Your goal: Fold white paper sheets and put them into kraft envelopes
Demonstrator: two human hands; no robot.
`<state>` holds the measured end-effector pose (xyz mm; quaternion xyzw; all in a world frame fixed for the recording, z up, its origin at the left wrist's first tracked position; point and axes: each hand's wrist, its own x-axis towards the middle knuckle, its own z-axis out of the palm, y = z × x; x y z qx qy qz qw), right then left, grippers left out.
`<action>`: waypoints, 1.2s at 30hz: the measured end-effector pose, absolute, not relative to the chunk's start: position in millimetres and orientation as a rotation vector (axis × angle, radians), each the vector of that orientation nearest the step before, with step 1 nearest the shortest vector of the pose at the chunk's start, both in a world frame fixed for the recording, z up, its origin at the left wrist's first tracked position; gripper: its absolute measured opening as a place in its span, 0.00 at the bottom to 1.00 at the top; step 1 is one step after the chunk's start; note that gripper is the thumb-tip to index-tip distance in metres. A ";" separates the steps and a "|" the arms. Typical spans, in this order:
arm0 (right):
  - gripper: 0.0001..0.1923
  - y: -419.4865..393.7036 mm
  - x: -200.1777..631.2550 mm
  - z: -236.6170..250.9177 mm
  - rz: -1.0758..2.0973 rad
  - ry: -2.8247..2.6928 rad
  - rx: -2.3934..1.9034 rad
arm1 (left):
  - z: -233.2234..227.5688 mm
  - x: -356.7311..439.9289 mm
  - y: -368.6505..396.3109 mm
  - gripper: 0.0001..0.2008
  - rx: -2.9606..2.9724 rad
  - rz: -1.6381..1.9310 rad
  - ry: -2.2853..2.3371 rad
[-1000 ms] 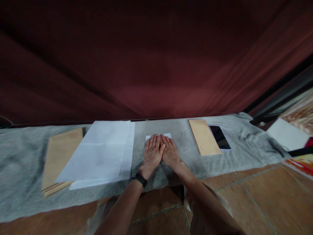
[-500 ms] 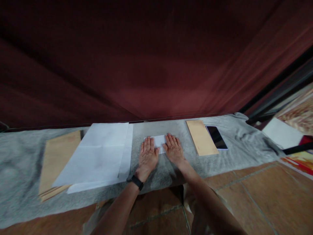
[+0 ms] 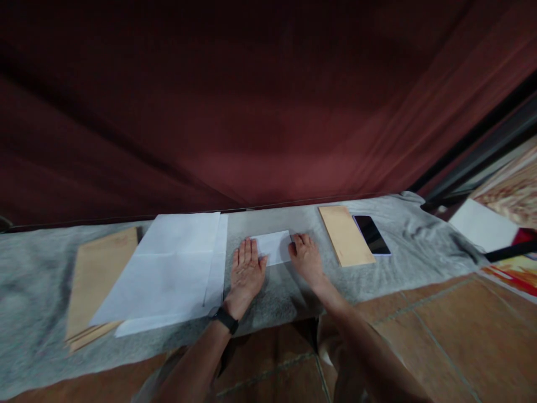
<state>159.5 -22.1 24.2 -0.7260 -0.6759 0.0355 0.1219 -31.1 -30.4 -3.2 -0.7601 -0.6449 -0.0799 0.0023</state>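
Observation:
A small folded sheet of white paper [image 3: 272, 248] lies on the grey cloth in front of me. My left hand [image 3: 246, 270], with a black watch on its wrist, rests flat at the paper's left end, fingers stretched out. At the opposite end, my right hand [image 3: 307, 257] has its fingers curled in and closed on the paper's right edge. The fingertips of that hand are partly hidden.
Large white sheets [image 3: 168, 268] overlap a stack of brown envelopes [image 3: 98, 274] on the left. To the right lie another brown envelope [image 3: 346, 235] and a phone [image 3: 372, 235]. A dark red curtain [image 3: 268, 112] hangs behind the grey cloth [image 3: 411, 240].
My hands have moved apart, uncovering more of the folded paper. The left shifted left and stayed flat; the right slid right, and its fingers went from flat to curled.

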 end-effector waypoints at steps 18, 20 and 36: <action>0.16 -2.9 168.5 46.1 1.283 -0.992 -1.329 | 28.5 -19.7 -39.1 0.36 -2.588 -0.542 -1.647; 0.18 -7.5 164.2 53.4 1.335 -0.960 -1.187 | 35.5 -14.5 -44.2 0.33 -2.590 -0.629 -1.690; 0.18 -17.3 144.8 28.3 1.557 -0.838 -1.214 | 38.8 -6.6 -32.3 0.22 -1.371 -3.446 -2.726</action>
